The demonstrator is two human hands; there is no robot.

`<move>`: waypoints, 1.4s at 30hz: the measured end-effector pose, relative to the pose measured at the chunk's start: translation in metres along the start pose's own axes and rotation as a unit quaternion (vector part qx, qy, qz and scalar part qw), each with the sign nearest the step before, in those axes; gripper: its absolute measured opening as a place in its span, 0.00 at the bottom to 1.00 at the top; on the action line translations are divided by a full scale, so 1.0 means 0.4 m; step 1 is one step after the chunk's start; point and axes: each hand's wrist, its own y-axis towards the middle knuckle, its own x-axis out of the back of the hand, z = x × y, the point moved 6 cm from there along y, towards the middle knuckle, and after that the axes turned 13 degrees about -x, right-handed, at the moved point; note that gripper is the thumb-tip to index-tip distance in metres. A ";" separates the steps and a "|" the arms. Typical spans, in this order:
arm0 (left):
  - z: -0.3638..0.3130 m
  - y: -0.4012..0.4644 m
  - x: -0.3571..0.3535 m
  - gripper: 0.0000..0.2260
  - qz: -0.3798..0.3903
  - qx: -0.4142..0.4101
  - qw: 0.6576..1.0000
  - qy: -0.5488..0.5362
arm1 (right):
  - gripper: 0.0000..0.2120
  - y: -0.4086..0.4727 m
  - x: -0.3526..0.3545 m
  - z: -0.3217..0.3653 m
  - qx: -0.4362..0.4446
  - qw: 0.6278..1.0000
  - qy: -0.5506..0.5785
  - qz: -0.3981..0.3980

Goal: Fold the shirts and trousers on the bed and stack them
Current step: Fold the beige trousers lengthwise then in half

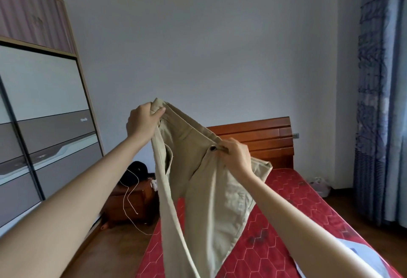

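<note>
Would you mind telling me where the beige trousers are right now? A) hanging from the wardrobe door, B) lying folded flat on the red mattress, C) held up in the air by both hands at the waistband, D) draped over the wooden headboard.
C: the left hand and right hand each grip the waistband of the beige trousers, lifted above the red mattress.

A plain pale wall (220, 46) fills the far side of the room. On the left stands a tall wardrobe (39, 101) with grey and white sliding panels and a striped mauve upper section. A low wooden nightstand (130, 205) sits near the far corner on a brown wooden floor (114, 249), with a dark item on top and a thin white cord (130, 198) hanging over it. A reddish wooden headboard (264, 139) stands against the wall. Blue patterned curtains (378, 101) hang at the right. The light is soft and even.
</note>
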 end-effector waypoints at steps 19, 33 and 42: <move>0.094 -0.229 -0.134 0.14 0.078 0.094 0.964 -0.235 | 0.14 0.114 0.109 0.015 -0.109 0.968 -0.188 0.124; -0.125 -0.355 -0.172 0.09 0.003 -0.019 0.970 -0.243 | 0.10 0.049 0.118 -0.033 -0.388 0.890 0.096 0.222; -0.029 -0.322 -0.153 0.10 -0.022 0.107 0.922 -0.371 | 0.12 -0.027 0.125 0.027 -0.227 0.885 0.202 0.353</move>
